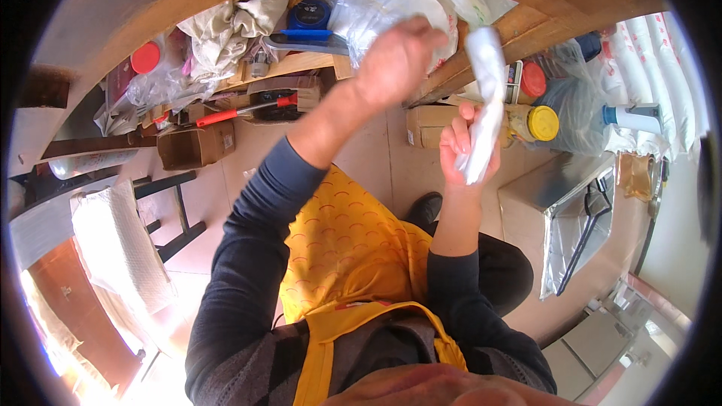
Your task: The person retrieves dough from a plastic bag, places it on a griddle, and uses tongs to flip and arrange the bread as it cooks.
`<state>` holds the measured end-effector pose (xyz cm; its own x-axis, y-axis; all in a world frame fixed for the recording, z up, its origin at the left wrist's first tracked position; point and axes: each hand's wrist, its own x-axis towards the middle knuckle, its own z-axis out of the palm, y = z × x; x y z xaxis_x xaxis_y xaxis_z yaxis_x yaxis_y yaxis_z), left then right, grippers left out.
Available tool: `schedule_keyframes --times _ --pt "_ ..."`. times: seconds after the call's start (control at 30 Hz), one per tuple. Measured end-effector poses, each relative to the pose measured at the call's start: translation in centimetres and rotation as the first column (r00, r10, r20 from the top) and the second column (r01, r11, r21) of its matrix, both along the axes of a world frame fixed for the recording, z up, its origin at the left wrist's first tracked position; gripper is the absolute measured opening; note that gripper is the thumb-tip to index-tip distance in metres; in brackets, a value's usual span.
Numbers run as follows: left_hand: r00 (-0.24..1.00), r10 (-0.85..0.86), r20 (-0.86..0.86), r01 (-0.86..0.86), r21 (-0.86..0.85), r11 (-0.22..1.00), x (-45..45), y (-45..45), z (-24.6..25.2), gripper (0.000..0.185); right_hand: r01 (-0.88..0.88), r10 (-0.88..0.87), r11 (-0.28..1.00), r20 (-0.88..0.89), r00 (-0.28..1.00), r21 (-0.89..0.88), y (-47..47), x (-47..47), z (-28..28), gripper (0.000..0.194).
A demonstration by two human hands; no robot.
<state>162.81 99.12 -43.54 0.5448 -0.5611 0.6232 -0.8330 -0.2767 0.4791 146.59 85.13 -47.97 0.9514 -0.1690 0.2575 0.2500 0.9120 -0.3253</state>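
My right hand (454, 149) grips the lower part of a rolled white bundle (489, 101), which looks like thin plastic and stands nearly upright. My left hand (392, 65) is blurred and raised over a wooden shelf compartment, left of the bundle and apart from it. Its fingers are bent, and whether anything is in them cannot be made out. Behind this hand lie crumpled clear plastic bags (361, 14). A blue round container (309, 13) and a flat tool with a blue part (307, 34) sit beside the bags.
Wadded beige cloth (225, 39) fills the compartment's left side. Below are a red-handled tool (217, 118) and an open cardboard box (194, 146). A yellow-lidded jar (542, 123) stands right of my right hand. Farther right are white printed sacks (648, 62) and a foil-lined box (581, 242).
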Motion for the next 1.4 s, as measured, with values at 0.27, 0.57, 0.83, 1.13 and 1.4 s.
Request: schedule_keyframes --times 0.27,0.57,0.83,1.13,1.4 --pt "0.980 0.192 -0.052 -0.156 0.399 0.904 10.1 -0.7 4.7 0.018 -0.080 0.077 0.995 -0.049 0.996 -0.063 0.4 -1.0 0.4 0.043" --pt "0.950 0.301 -0.082 -0.237 0.437 0.868 12.4 1.0 4.4 0.019 -0.146 0.147 0.989 0.042 0.988 -0.011 1.6 -0.6 0.5 0.046" --pt "0.916 0.385 -0.115 -0.324 0.356 0.877 13.3 2.2 3.8 0.020 -0.214 0.204 0.972 0.107 0.973 0.092 2.6 0.9 2.8 0.040" --pt "0.878 0.478 -0.021 -0.474 0.098 0.875 8.1 2.7 3.9 0.021 0.182 -0.217 0.969 -0.230 0.949 -0.165 1.3 2.3 0.0 0.043" --pt "0.955 0.160 0.251 -0.283 0.596 0.752 -0.8 1.2 -6.7 0.091 0.224 -0.260 0.965 -0.420 0.870 -0.134 0.5 0.6 -3.9 0.035"
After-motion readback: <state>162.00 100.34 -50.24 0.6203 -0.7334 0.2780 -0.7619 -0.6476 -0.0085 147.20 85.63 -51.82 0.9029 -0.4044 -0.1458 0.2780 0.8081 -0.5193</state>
